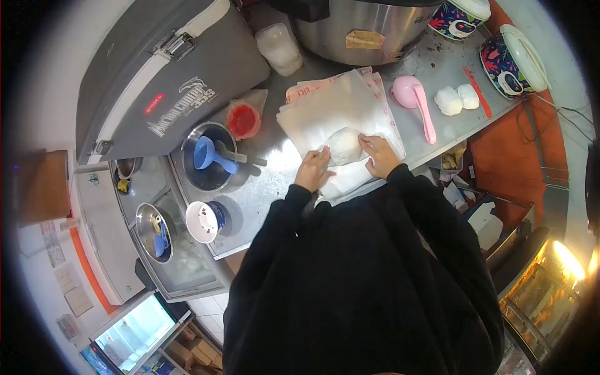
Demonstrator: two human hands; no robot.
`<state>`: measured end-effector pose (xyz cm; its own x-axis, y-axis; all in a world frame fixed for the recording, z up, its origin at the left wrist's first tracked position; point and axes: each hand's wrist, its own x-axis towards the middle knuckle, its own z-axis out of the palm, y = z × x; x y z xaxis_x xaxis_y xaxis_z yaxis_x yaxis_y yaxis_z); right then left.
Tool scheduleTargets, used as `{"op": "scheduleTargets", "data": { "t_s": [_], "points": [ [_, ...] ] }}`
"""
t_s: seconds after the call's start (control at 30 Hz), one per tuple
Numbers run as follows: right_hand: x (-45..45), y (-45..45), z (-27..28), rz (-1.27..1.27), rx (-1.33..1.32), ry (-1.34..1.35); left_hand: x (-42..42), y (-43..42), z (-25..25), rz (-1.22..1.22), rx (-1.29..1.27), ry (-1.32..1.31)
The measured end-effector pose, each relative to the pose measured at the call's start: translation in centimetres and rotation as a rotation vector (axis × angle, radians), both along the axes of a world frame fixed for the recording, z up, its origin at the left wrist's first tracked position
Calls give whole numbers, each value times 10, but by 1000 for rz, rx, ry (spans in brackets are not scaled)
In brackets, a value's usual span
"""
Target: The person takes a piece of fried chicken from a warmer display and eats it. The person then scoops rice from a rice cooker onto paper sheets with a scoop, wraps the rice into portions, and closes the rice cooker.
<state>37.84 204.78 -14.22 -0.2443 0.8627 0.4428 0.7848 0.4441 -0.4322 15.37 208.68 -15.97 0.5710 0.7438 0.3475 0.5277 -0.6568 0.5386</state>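
Observation:
A rounded white paper-wrapped bundle [345, 145] rests on a stack of wrapping paper [309, 119], some sheets with red print. My left hand [314, 169] grips the bundle's left side, its fingers curled against the paper. On the other side, my right hand [380, 155] pinches the paper with thumb and fingers bent inward. What is inside the wrapping is hidden. To the right of the stack lies a pink ladle [412, 100], handle toward me. Beyond it sit two smaller white wrapped bundles [448, 100] side by side, next to a red strip [478, 92].
A large steel pot [319, 31] stands at the back, a grey cooler box [206, 69] at the left. Nearer are a metal bowl [187, 164] with a blue scoop [204, 153], a bag of red contents [242, 122] and a paper cup [202, 223]. Patterned containers [500, 65] stand back right.

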Motion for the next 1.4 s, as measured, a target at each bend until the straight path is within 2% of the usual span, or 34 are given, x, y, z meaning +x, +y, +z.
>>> {"op": "scheduleTargets", "data": {
  "t_s": [0.03, 0.07, 0.13, 0.2, 0.23, 0.3, 0.33, 0.4, 0.43, 0.5, 0.53, 0.57, 0.6, 0.63, 0.67, 0.7, 0.77, 0.8, 0.83, 0.87, 0.9, 0.97, 1.0, 1.03, 1.1, 1.13, 1.17, 1.23, 1.27, 1.3, 1.37, 1.4],
  "points": [
    [3, -1, -2, 1, -4, 0, -3, 0, -4, -56, -54, 25],
    [8, 5, -6, 44, -22, -19, -3, 3, -7, 7, -178, -43],
    [14, 17, -16, 80, -39, -37, -7, 17, -12, -1, -189, -79],
    [21, 29, -26, 72, -248, -59, -4, 31, -7, 7, -271, -77],
    [20, 41, -16, 68, -247, -59, 1, 41, -3, 3, -270, -77],
    [8, 66, 2, -106, -675, 18, 8, 60, 4, 131, -712, 46],
    [1, 71, -2, -111, -669, 23, 14, 62, -8, 126, -706, 50],
    [-11, 82, -8, -242, -553, -328, 35, 66, -26, 274, -363, 573],
    [-16, 85, -10, -250, -543, -328, 39, 69, -19, 270, -351, 570],
    [-20, 90, -10, -341, -568, -342, 47, 73, -2, 257, -515, 675],
    [-15, 93, -5, -289, -674, -404, 41, 80, 18, 51, -613, 753],
    [-5, 94, 0, -314, -659, -402, 20, 106, -37, -339, -614, 554],
    [7, 94, 4, -14, -815, -290, 9, 91, -12, -300, -725, 120],
    [15, 91, 5, 294, -959, -164, 12, 78, 25, -213, -915, -7],
    [14, 86, 2, 312, -1070, 41, 15, 65, 65, -109, -1087, -154],
    [5, 79, 1, 333, -1172, 253, 29, 39, 86, 8, -701, -527],
    [-18, 58, 42, 590, -720, 432, 55, 28, 103, 164, -443, -850],
    [-28, 48, 56, 548, -885, 820, 55, 30, 105, 151, -443, -851],
    [-38, 42, 63, 495, -1036, 1216, 48, 35, 108, 160, -259, -649],
    [-47, 43, 64, 479, -779, 1165, 41, 38, 110, 172, -77, -445],
    [-44, 44, 70, 481, -776, 1170, 36, 38, 114, 170, -75, -441],
    [-33, 44, 84, 146, -944, 691, 27, 32, 132, 150, -403, -327],
    [-34, 41, 68, 154, -718, 708, 26, 27, 147, 191, -567, -307],
    [-38, 35, 85, 155, -712, 712, 33, 19, 157, 189, -563, -302],
    [-44, 18, 117, -256, -722, 516, 60, -1, 172, 227, 154, -236],
    [-49, 12, 113, -319, -481, 439, 67, -9, 185, 301, 158, -28],
    [-43, 10, 111, -323, -480, 437, 69, -6, 185, 298, 158, -30],
    [-25, 2, 127, -255, -79, 414, 72, 6, 185, 95, -587, -738],
    [-18, -4, 141, -304, 38, 419, 74, 5, 188, 71, -791, -818],
    [-9, -9, 153, -299, 35, 421, 77, 2, 189, 77, -789, -818],
    [10, -17, 164, -302, -123, 546, 91, -6, 188, -9, -880, -988],
    [14, -22, 162, -358, -119, 559, 98, -8, 182, -17, -1025, -1120]
  ]
}}
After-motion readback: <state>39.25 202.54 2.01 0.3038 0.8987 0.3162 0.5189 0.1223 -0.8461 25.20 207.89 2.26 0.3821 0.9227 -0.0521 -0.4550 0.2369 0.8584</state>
